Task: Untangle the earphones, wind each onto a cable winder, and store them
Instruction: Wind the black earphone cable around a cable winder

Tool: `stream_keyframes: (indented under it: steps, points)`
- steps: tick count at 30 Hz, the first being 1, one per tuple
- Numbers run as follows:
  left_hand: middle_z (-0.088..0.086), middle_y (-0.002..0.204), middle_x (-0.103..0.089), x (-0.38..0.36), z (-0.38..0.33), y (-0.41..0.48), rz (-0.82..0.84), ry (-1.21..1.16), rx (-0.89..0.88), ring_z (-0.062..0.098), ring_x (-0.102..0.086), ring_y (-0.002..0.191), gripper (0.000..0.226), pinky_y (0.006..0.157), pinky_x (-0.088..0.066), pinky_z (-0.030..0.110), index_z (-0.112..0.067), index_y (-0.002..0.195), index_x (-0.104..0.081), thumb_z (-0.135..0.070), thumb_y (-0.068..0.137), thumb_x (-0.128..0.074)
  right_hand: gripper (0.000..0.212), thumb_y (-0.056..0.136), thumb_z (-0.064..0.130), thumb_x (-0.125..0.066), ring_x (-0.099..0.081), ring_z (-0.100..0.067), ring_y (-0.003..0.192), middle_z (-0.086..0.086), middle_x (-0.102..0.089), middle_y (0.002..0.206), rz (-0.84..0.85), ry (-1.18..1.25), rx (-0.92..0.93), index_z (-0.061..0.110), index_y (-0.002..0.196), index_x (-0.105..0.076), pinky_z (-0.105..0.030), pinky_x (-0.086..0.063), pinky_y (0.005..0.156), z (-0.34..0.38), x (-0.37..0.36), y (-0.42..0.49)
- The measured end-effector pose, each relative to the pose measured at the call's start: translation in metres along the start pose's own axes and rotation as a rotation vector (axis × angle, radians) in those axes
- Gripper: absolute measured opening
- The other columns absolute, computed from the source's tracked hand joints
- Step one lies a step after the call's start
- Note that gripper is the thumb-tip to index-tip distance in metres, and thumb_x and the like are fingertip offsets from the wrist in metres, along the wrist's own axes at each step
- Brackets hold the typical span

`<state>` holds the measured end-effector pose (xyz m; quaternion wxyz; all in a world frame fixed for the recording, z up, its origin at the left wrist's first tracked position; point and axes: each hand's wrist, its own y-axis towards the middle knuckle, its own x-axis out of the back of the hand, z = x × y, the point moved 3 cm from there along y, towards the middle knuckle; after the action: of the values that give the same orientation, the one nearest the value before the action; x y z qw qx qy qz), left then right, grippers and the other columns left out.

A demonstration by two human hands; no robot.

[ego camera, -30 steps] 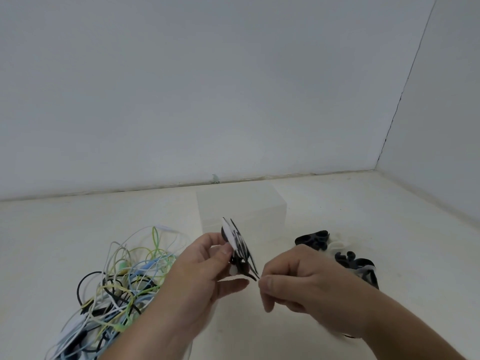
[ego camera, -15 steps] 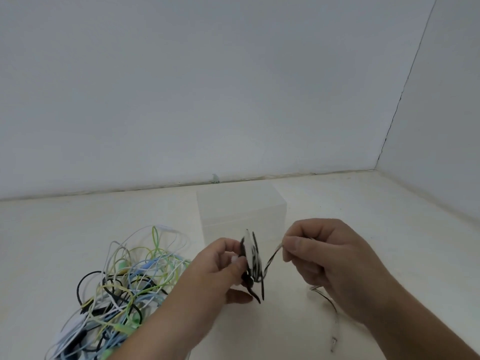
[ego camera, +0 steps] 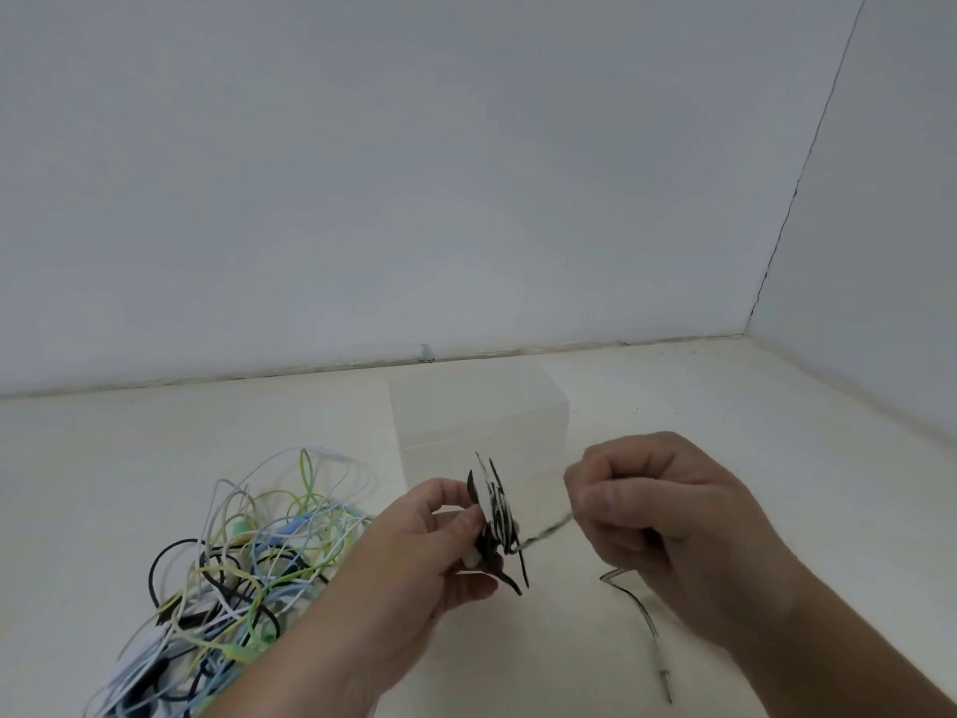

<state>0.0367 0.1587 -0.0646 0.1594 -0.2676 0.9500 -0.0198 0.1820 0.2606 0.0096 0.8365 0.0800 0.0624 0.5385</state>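
Observation:
My left hand (ego camera: 414,551) pinches a small black-and-white cable winder (ego camera: 494,515) edge-on above the table, with dark cable wound on it. My right hand (ego camera: 668,531) grips the black earphone cable (ego camera: 544,533) just right of the winder, the stretch between them taut and blurred. The cable's loose end (ego camera: 644,621) trails below my right hand to a jack plug (ego camera: 665,684) lying on the table. A tangled heap of white, green, blue and black earphones (ego camera: 233,577) lies at the left.
A translucent plastic box (ego camera: 476,422) stands on the white table (ego camera: 777,432) just behind my hands. Grey walls close the table at the back and at the right.
My right hand moved from beside the winder up and to the right, drawing the cable out. The winder turned in my left hand. The loose end and plug came into view.

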Motion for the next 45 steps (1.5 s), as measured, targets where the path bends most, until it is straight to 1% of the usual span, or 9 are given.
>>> stream_keyframes:
  steps: [6,14,20,24,28,31,36,39,45]
  points:
    - [0.012,0.084,-0.068,-0.004,0.0,-0.001,0.159,0.239,-0.098,0.023,-0.062,0.074,0.009,0.074,-0.054,0.043,-0.02,0.094,-0.068,-0.02,0.085,-0.067,0.031,0.093,0.015,-0.063,-0.018,-0.025,0.055,-0.012,-0.03,0.058,-0.343,-0.133,-0.053,0.008,0.064,-0.067,-0.029,-0.017,0.048,-0.012,0.01,0.006]
    - [0.0,0.076,-0.064,-0.011,0.0,-0.004,0.273,0.325,-0.095,0.018,-0.06,0.071,0.011,0.067,-0.051,0.033,-0.026,0.093,-0.069,-0.022,0.083,-0.067,0.031,0.093,0.027,-0.063,-0.027,-0.009,0.044,0.01,-0.032,0.045,-0.334,-0.466,-0.066,0.012,0.067,-0.064,-0.017,-0.027,0.044,-0.016,0.007,0.007]
    - [0.017,0.096,-0.066,-0.015,-0.003,-0.008,0.374,0.191,-0.096,0.024,-0.064,0.081,0.026,0.07,-0.056,0.038,-0.012,0.108,-0.067,-0.021,0.083,-0.071,0.033,0.094,0.031,-0.063,-0.03,-0.007,0.044,0.01,-0.035,0.045,-0.338,-0.577,-0.102,0.013,0.066,-0.063,-0.016,-0.029,0.045,-0.019,0.011,0.008]
    - [0.019,0.098,-0.064,-0.017,-0.01,-0.009,0.315,-0.001,-0.154,0.027,-0.064,0.076,0.036,0.067,-0.058,0.042,-0.005,0.106,-0.068,-0.021,0.077,-0.082,0.033,0.096,0.037,-0.059,-0.032,-0.012,0.048,0.003,-0.04,0.054,-0.237,-0.55,-0.245,0.016,0.071,-0.067,-0.019,-0.028,0.045,-0.028,0.011,0.009]
    - [0.024,0.093,-0.065,-0.011,-0.015,-0.006,0.132,-0.137,-0.167,0.034,-0.063,0.077,0.025,0.06,-0.058,0.036,-0.006,0.103,-0.066,-0.016,0.081,-0.071,0.032,0.099,0.03,-0.056,-0.034,-0.009,0.047,0.007,-0.044,0.056,-0.022,-0.556,-0.362,0.022,0.07,-0.068,-0.022,-0.028,0.048,-0.04,0.002,0.01]
    - [0.028,0.096,-0.067,-0.004,-0.018,-0.004,0.022,-0.143,-0.157,0.028,-0.066,0.072,0.028,0.057,-0.057,0.031,-0.002,0.104,-0.065,-0.015,0.082,-0.075,0.032,0.102,0.022,-0.051,-0.031,-0.012,0.049,0.006,-0.041,0.054,0.076,-0.414,-0.402,0.012,0.076,-0.067,-0.023,-0.026,0.048,-0.043,-0.006,0.008]
    - [0.028,0.098,-0.069,-0.001,-0.017,-0.003,-0.028,-0.147,-0.137,0.027,-0.064,0.078,0.037,0.07,-0.059,0.037,-0.003,0.106,-0.064,-0.024,0.075,-0.067,0.029,0.104,0.018,-0.048,-0.029,-0.01,0.047,0.005,-0.039,0.055,0.163,-0.357,-0.406,0.007,0.084,-0.067,-0.02,-0.026,0.045,-0.037,-0.012,0.006]
    - [0.026,0.092,-0.067,-0.001,-0.016,-0.003,-0.028,-0.183,-0.119,0.029,-0.065,0.074,0.035,0.06,-0.058,0.035,-0.001,0.107,-0.061,-0.021,0.079,-0.064,0.026,0.102,0.018,-0.051,-0.03,-0.01,0.047,0.005,-0.039,0.056,0.202,-0.379,-0.401,0.008,0.085,-0.068,-0.02,-0.028,0.045,-0.034,-0.013,0.004]
    - [0.022,0.086,-0.067,0.0,-0.017,-0.003,-0.026,-0.212,-0.077,0.03,-0.059,0.072,0.034,0.056,-0.059,0.036,0.004,0.106,-0.06,-0.017,0.08,-0.059,0.023,0.098,0.026,-0.058,-0.034,-0.003,0.046,0.012,-0.04,0.054,0.166,-0.585,-0.297,0.018,0.084,-0.074,-0.015,-0.031,0.049,-0.023,-0.008,0.004]
